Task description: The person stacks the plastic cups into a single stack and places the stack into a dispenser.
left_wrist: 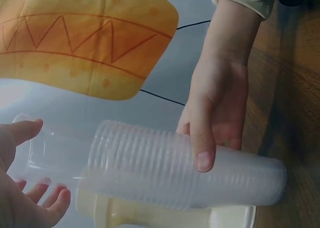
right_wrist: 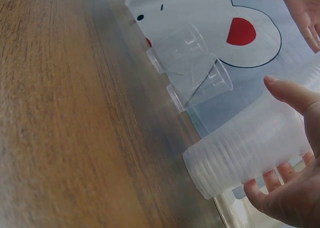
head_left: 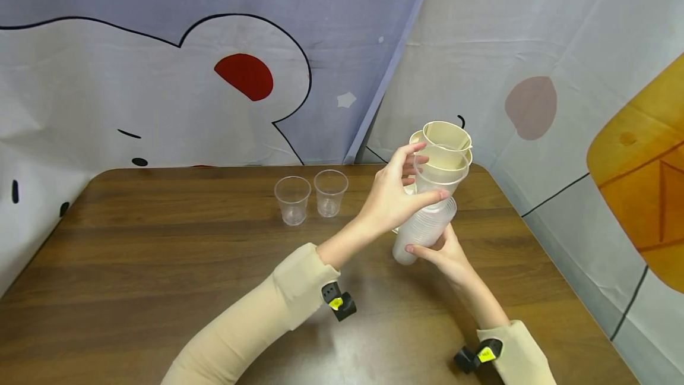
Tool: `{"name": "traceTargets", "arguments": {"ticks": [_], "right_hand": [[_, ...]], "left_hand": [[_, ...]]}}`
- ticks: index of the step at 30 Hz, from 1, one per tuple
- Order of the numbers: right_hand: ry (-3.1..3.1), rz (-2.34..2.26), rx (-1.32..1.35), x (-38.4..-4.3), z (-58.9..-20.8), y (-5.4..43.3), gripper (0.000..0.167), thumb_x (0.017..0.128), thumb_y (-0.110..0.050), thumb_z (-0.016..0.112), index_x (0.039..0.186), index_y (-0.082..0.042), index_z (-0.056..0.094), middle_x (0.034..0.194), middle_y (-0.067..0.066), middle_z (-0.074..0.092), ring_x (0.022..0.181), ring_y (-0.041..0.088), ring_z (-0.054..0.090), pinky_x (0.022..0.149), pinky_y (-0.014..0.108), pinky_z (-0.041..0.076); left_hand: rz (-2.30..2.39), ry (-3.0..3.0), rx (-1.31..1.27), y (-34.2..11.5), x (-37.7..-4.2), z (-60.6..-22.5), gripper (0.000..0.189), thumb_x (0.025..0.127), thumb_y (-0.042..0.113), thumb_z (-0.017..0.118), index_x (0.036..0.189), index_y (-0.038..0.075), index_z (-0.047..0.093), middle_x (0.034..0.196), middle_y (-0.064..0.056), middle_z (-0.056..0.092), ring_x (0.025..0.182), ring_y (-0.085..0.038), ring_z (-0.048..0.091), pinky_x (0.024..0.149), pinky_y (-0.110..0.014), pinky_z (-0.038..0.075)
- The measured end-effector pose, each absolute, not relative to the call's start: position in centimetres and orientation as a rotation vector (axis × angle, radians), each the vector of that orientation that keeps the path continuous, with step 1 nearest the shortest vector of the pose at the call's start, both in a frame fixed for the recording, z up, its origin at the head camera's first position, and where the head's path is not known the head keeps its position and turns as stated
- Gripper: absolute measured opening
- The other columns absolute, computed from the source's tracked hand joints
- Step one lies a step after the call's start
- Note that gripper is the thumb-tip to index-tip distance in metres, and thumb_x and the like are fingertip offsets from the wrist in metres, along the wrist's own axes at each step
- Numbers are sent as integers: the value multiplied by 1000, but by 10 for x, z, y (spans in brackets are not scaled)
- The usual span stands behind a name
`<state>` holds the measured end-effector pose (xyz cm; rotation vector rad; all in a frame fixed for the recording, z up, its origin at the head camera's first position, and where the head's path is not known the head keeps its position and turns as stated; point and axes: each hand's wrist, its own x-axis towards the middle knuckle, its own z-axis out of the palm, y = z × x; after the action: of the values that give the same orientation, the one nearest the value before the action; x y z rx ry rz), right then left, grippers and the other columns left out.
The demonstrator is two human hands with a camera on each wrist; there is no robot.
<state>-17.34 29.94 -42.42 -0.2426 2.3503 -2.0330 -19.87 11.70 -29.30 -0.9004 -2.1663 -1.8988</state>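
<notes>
Right hand [head_left: 447, 256] gripped a tilted stack of clear plastic cups [head_left: 424, 229]; left hand [head_left: 392, 191], nearer its upper end, curled around the topmost cup [head_left: 437, 178]

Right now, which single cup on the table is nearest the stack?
The right cup of the pair in the head view; the left cup stands farther from the stack.

A brown wood-grain table [head_left: 128, 278], glossy in front, stands before cartoon-printed blue-grey and whitish hangings [head_left: 352, 34].
</notes>
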Motion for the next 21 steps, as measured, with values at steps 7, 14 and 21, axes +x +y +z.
{"name": "traceTargets", "arguments": {"ticks": [7, 14, 21], "right_hand": [[2354, -2047, -259, -173, -424, 299, 76, 80, 1, 70, 139, -23, 29, 129, -3, 48, 113, 8, 56, 91, 22, 48], [2368, -2037, -252, -173, -424, 299, 75, 81, 1, 70, 139, -22, 29, 127, -3, 49, 112, 8, 57, 90, 22, 49], [2371, -2030, -243, -172, -423, 299, 76, 81, 0, 70, 140, -22, 28, 127, -3, 48, 111, 8, 57, 88, 23, 49]], "left_hand": [[-1849, -2224, -886, 118, -201, -298, 77, 76, 17, 81, 141, 10, 40, 128, -13, 62, 114, -27, 61, 97, -33, 50], [-1819, -2259, -867, 118, -201, -301, 78, 75, 19, 81, 141, 11, 40, 126, -12, 62, 111, -25, 62, 95, -37, 51], [-1782, -2294, -861, 119, -202, -305, 78, 75, 22, 81, 141, 13, 41, 125, -8, 63, 109, -22, 62, 94, -35, 51]]}}
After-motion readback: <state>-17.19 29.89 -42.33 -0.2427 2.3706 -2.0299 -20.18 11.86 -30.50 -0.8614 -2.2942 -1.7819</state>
